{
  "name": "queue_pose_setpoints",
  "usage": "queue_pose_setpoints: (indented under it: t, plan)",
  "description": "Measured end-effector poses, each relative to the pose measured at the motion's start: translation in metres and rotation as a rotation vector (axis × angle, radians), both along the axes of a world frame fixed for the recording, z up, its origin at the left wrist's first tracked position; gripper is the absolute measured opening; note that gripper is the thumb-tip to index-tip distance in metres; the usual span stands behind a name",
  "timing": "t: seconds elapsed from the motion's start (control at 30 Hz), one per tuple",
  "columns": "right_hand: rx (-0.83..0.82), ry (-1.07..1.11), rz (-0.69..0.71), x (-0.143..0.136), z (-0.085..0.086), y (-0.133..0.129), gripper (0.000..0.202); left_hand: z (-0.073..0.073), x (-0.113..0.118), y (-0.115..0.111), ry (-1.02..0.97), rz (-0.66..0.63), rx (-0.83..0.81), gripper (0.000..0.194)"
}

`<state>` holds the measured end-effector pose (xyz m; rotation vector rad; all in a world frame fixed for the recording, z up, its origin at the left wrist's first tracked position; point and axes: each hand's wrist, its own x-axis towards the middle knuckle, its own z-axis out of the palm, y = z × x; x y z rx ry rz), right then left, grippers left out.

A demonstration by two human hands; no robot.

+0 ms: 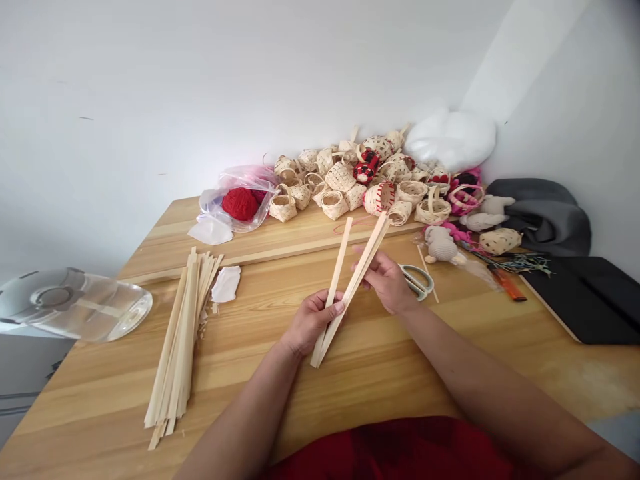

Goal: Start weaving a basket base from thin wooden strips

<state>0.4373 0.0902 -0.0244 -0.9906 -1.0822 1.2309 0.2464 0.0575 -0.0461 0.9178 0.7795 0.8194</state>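
Several flat pale wooden strips [361, 272] slant upward between my two hands, over the middle of the table. My left hand [314, 321] is closed round them near their lower ends, thumb on top. One strip [340, 257] stands apart from the others at a small angle, leaning left. Higher up, my right hand [386, 280] pinches the main bunch from the right side; some of its fingers are hidden behind the strips. Left of my hands, a larger pile of the same strips [175, 353] lies lengthwise on the table.
Small woven baskets [340, 177] crowd the back by the wall. Red yarn [241, 203] sits in a plastic bag. Scissors [419, 281] lie beside my right hand. A clear water bottle [100, 303] is at left, a black board [590, 300] at right.
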Motion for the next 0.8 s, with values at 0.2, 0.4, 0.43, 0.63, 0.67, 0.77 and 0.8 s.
queue_pose_setpoints:
  t: [0.2,0.4,0.43,0.63,0.67,0.77,0.8]
  plan:
    - [-0.035,0.045,-0.156,0.007,-0.007,0.004,0.046,-0.001,0.001,0.004,-0.111,0.067,-0.044,0.047]
    - [-0.049,0.153,-0.370,0.037,-0.007,0.021,0.044,-0.004,0.009,0.005,-0.122,0.271,-0.003,0.052]
    - [-0.048,0.156,-0.385,0.040,-0.007,0.023,0.044,-0.005,0.010,0.005,-0.126,0.281,0.008,0.052]
    - [-0.066,0.103,-0.316,0.025,0.004,0.018,0.043,-0.008,0.012,0.007,-0.157,0.271,0.006,0.062]
    - [-0.066,0.089,-0.300,0.020,0.009,0.017,0.042,-0.008,0.012,0.008,-0.163,0.274,0.003,0.064]
    - [-0.004,0.024,-0.276,0.007,0.030,0.023,0.038,-0.010,0.012,0.009,-0.181,0.286,0.000,0.066]
    - [0.044,-0.009,-0.277,0.005,0.038,0.029,0.037,-0.010,0.012,0.009,-0.186,0.289,0.002,0.065]
